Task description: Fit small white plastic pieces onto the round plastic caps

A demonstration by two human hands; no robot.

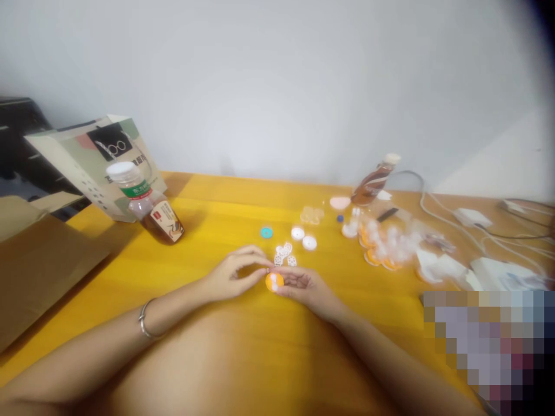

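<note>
My right hand (310, 289) grips a small round orange piece with white parts on its face (274, 282) between thumb and fingers. At the upper edge of that piece, the thumb and fingertips of my left hand (238, 273) come together in a pinch; whatever is between them is too small to name. Just beyond my fingers lie several white cut-out plastic pieces (284, 251). A teal disc (266, 232) and two white discs (297, 233) rest a little farther back on the yellow wooden table (225, 214).
At left stand a tea bottle (150, 205), a paper bag (93, 167) and a cardboard box (47, 260). To the right are blurred orange-and-white pieces (381, 245), a dark drink bottle (375, 182), a blue cap (340, 218), white cables (422, 190) and a pixelated patch.
</note>
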